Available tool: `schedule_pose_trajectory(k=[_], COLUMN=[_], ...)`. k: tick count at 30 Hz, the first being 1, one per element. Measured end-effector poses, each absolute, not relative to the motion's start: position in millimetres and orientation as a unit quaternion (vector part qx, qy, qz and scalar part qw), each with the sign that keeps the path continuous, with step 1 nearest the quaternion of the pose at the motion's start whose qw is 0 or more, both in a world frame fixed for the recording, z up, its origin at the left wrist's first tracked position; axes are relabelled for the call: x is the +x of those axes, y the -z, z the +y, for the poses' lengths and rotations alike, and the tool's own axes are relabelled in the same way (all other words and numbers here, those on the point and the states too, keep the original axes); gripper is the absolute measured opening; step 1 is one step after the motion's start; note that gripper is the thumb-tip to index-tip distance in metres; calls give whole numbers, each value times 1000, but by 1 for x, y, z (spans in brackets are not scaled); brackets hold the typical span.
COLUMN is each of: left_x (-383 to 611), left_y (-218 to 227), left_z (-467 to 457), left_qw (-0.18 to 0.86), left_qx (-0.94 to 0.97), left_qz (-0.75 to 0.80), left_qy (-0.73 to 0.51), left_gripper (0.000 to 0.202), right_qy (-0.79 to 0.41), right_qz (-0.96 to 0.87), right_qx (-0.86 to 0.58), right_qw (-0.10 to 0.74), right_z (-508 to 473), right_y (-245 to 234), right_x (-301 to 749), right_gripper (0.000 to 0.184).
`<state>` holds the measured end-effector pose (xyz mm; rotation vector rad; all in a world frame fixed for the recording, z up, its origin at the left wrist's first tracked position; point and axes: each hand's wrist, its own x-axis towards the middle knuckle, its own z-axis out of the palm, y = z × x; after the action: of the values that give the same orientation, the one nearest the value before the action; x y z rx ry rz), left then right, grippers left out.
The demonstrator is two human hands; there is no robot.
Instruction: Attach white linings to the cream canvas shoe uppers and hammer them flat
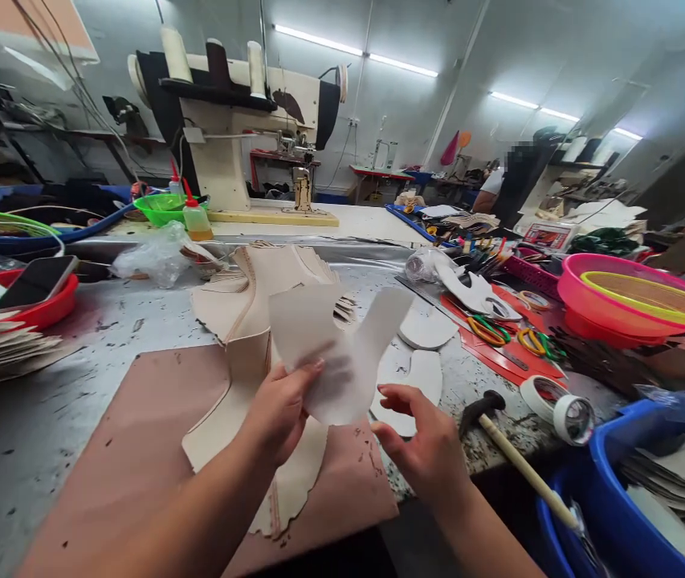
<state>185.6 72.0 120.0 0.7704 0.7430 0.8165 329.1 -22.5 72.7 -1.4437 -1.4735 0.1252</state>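
My left hand (279, 409) pinches a pale, U-shaped cut piece of lining material (333, 345) and holds it up above the table. My right hand (423, 445) hovers just right of that piece, fingers loosely apart, holding nothing. Under the hands lies a cream leather upper piece (239, 393) with stitched edges, resting on a pinkish-brown work mat (137, 449). A stack of similar cream pieces (270, 281) sits behind it. White insole-shaped cutouts (420, 369) lie to the right.
A hammer (511, 449) lies at the table's front right beside tape rolls (556, 405). Scissors (490, 329) rest on a red mat. Blue tubs (649, 498) stand at right, a pink basin (637, 301) behind. A sewing machine (239, 120) stands at the back; a person (499, 189) works far off.
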Motion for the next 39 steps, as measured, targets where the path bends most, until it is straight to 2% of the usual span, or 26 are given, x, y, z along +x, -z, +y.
schedule_pose_trajectory(k=[2, 4, 5, 7, 10, 18, 23, 28, 33, 36, 39], left_x=[163, 141, 131, 114, 97, 85, 83, 83, 71, 62, 57], left_y=[-119, -111, -105, -92, -71, -45, -43, -49, -52, -51, -51], left_z=[70, 66, 63, 57, 47, 37, 37, 36, 46, 53, 57], left_qw=[767, 760, 758, 752, 738, 760, 765, 770, 752, 670, 521], left_qx=[306, 272, 254, 219, 189, 208, 205, 217, 323, 491, 641], left_qz=[372, 379, 388, 423, 481, 470, 460, 467, 493, 504, 527], left_qy=[-424, -453, -459, -455, -434, -398, -401, -376, -296, -237, -202], left_gripper=[42, 39, 38, 37, 34, 30, 33, 33, 34, 31, 22], right_qy=[-293, -505, -573, -652, -703, -671, -656, -664, -541, -438, -408], right_qz=[-486, -382, -345, -302, -235, -102, -160, -256, -473, -556, -599], right_qx=[-589, -506, -470, -443, -445, -420, -397, -475, -589, -636, -628], right_qw=[576, 585, 576, 536, 503, 603, 622, 518, 370, 307, 285], right_z=[-6, 10, 17, 26, 28, 20, 15, 7, 5, 3, 1], right_y=[-67, -64, -63, -58, -47, -47, -50, -34, -37, -46, -51], right_x=[314, 295, 285, 269, 255, 243, 228, 229, 248, 255, 255], right_gripper=[41, 43, 42, 42, 45, 37, 47, 48, 33, 27, 30])
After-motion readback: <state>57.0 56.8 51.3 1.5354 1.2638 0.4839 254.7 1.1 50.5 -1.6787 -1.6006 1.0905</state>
